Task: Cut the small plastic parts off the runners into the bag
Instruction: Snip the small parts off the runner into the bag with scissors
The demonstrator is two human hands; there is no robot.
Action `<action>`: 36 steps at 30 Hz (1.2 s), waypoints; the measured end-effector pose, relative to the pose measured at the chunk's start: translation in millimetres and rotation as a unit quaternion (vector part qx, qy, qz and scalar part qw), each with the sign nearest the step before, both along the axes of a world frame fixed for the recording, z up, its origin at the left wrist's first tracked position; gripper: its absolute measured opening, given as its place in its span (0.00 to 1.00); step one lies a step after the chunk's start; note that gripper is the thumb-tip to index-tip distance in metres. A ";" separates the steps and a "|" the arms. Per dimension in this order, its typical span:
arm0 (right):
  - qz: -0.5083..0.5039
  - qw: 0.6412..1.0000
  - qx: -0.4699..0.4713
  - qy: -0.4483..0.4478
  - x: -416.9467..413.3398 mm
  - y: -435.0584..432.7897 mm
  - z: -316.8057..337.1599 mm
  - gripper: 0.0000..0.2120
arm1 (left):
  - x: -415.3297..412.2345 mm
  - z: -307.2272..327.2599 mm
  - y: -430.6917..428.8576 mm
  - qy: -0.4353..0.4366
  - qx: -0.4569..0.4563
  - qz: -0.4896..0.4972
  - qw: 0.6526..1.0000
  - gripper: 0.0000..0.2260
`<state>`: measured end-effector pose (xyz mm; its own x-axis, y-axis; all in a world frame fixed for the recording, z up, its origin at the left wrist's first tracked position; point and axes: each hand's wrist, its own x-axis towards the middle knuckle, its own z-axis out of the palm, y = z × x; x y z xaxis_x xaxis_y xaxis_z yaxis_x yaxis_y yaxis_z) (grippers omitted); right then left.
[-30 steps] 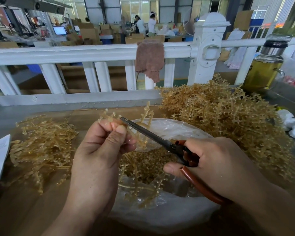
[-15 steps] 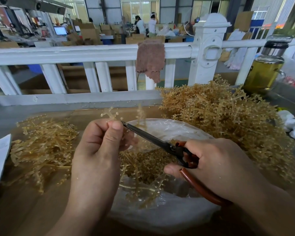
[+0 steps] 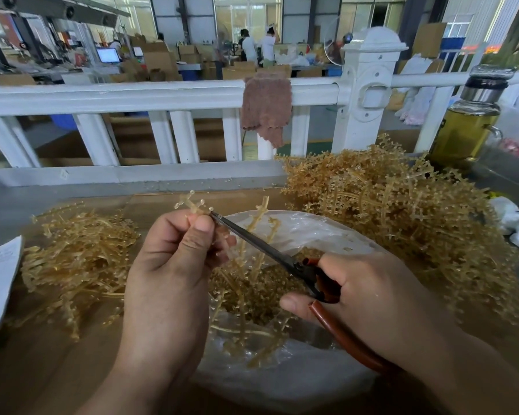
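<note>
1. Runner (image 3: 192,206) with small parts on its tips: pinched in left hand (image 3: 174,265), above bag (image 3: 282,384) rim at 11 o'clock.
2. Right hand (image 3: 378,298) curled round scissors (image 3: 261,250); blades nearly together, tips touching runner beside left thumb.
3. Done, by the look: stripped runners (image 3: 72,256) heaped at 9 o'clock on worktop (image 3: 42,369).
4. Left to do: big uncut pile (image 3: 387,211) at 2 o'clock; likely well under half through.
5. Bag, open: cut parts (image 3: 267,290) plus several runner pieces inside.

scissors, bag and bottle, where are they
scissors (image 3: 258,241): head view, middle of the blades
bag (image 3: 282,384): head view, bare near wall
bottle (image 3: 462,136): head view, yellow-filled glass body
</note>
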<state>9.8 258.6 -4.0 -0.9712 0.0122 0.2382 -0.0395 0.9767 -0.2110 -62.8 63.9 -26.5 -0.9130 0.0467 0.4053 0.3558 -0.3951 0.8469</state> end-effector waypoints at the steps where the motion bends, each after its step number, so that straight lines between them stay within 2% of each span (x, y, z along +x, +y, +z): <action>1: -0.001 1.000 -0.007 -0.002 0.3 -0.2 0.0 0.37 | 0.2 -0.2 0.2 -0.002 0.002 0.000 1.000 0.06; 17: 0.015 1.000 0.019 -0.005 -0.4 -1.4 -0.5 0.38 | -2.4 -3.9 0.9 -0.013 0.005 0.012 1.000 0.07; 22: 0.008 1.000 0.013 0.001 -1.0 -0.6 -1.4 0.40 | -2.6 -4.2 0.9 -0.013 -0.003 0.024 1.000 0.06; 36: 0.003 1.000 -0.012 -0.007 2.5 -4.9 -0.4 0.39 | 1.6 -2.1 5.9 0.008 -0.004 0.004 1.000 0.06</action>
